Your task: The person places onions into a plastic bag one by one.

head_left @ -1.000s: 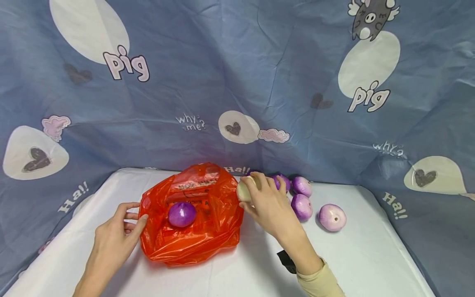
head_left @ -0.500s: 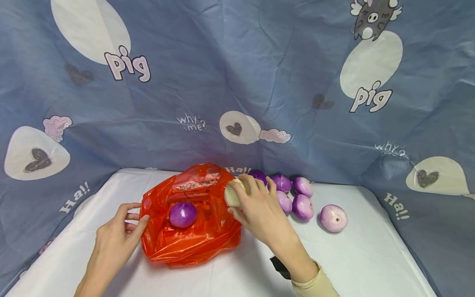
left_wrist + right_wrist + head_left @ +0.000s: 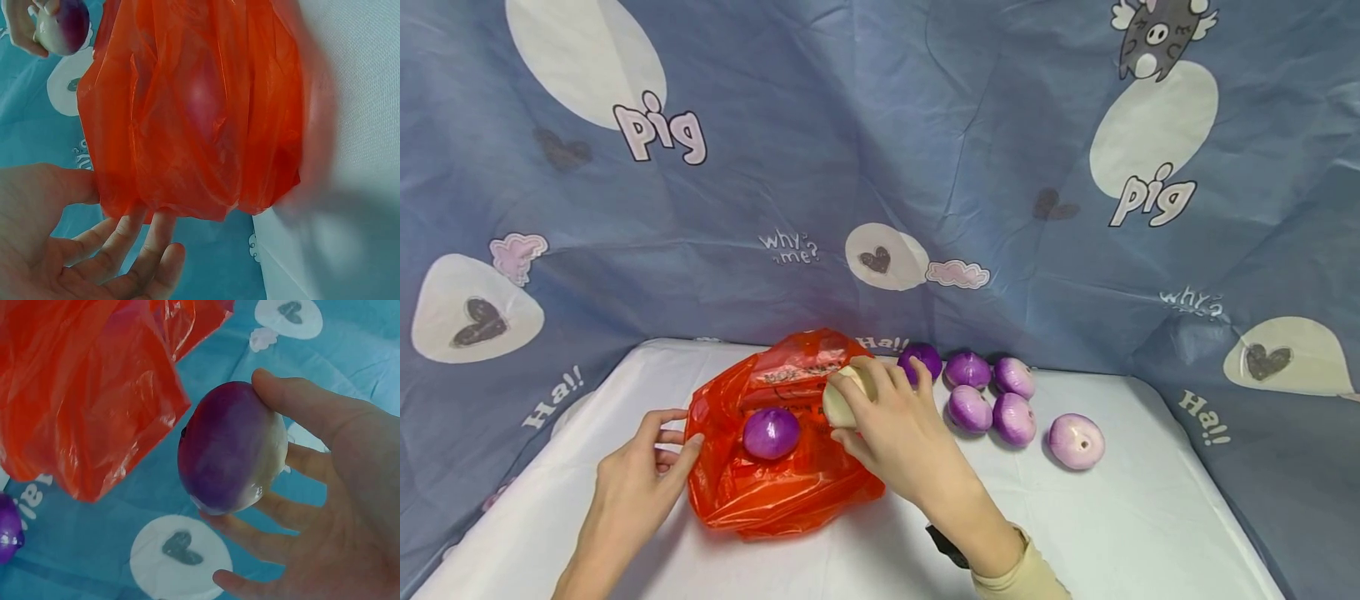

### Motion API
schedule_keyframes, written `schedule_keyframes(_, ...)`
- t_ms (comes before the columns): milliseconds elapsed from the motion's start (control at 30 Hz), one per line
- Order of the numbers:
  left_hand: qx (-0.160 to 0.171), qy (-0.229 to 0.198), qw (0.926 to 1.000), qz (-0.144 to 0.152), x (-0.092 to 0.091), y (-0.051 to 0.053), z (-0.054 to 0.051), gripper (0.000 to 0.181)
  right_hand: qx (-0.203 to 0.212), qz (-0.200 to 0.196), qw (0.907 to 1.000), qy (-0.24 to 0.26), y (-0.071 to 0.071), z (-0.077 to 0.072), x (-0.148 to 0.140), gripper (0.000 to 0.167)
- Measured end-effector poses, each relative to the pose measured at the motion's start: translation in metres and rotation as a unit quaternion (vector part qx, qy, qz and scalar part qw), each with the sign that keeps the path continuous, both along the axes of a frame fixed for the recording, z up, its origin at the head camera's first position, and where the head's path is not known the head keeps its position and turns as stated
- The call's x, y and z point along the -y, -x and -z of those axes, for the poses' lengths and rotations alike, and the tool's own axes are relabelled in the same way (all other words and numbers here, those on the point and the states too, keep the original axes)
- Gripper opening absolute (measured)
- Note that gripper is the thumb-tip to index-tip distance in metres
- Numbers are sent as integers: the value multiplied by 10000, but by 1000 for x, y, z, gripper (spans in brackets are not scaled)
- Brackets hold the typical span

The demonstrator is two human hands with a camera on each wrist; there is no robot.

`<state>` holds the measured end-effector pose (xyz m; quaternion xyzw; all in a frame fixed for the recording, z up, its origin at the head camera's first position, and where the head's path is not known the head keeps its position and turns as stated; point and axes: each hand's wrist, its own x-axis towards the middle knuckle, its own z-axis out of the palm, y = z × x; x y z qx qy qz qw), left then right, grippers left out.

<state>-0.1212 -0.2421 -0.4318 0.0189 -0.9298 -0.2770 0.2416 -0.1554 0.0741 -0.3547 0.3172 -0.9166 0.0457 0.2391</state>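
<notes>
My left hand pinches the left rim of a red plastic bag, thumb on one side and fingers on the other, as the left wrist view also shows. The bag's mouth stands wide, and a purple onion lies inside. My right hand holds another onion between thumb and fingertips, over the right part of the bag's mouth. Purple on one side and whitish on the other, this onion is apart from the bag's film in the right wrist view.
Right of the bag, several purple onions sit in a cluster on the white tabletop. One paler onion stands a little apart, farther right. A blue printed cloth hangs behind the table.
My right hand has moved left with its onion, from beside the bag's right edge to over its mouth, uncovering onions behind it. My left hand keeps its place on the rim.
</notes>
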Motion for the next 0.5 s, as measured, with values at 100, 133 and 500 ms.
schedule_keyframes(100,6,-9,10000,-22,0,0,0,37,-45,-38,10000,-80,-2,0,5,61)
schedule_keyframes(133,4,-19,10000,-29,0,0,0,37,-41,-57,9999,-91,-2,1,8,60)
schedule_keyframes(500,-84,-56,9999,-17,0,0,-1,34,196,-358,9978,-518,-6,17,40,63)
